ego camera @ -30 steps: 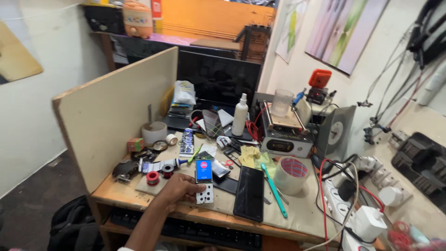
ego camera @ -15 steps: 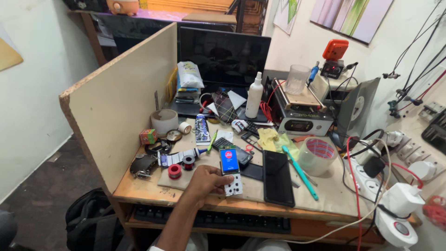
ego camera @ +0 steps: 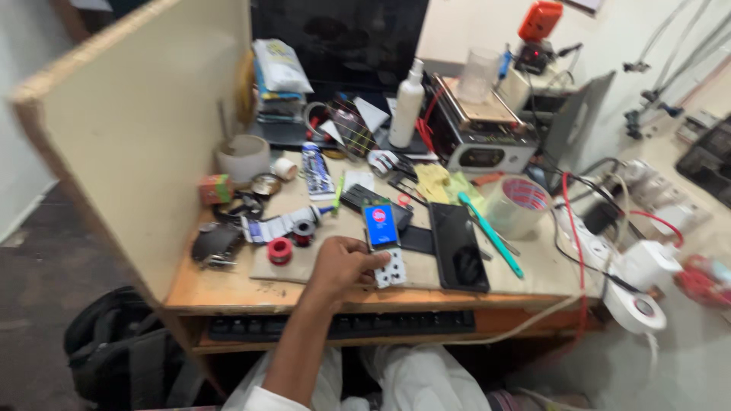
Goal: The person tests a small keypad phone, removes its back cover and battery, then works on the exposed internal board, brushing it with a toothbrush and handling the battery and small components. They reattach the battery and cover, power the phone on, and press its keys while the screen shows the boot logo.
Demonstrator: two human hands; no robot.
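Note:
My left hand [ego camera: 343,265] reaches up from the bottom edge onto a cluttered wooden desk [ego camera: 228,288]. Its fingers close around the lower left side of a small keypad phone [ego camera: 383,240] with a lit blue screen and white keys, which lies flat on the desk. A black smartphone [ego camera: 458,247] with a dark screen lies face up just to the right of it. A teal-handled tool [ego camera: 491,234] lies slanted beyond that. A red spool [ego camera: 279,250] sits left of my hand. My right hand is out of sight.
A tall beige partition board [ego camera: 145,129] walls the desk's left side. At the back stand a dark monitor [ego camera: 339,34], a white bottle [ego camera: 406,105] and a silver heating machine [ego camera: 480,133]. A wide tape roll [ego camera: 518,207], cables and a keyboard [ego camera: 343,326] below crowd the space. A black backpack [ego camera: 114,342] lies on the floor.
The view has moved closer and tilted down onto the desk. My left hand has stayed on the keypad phone, with the things around it unmoved.

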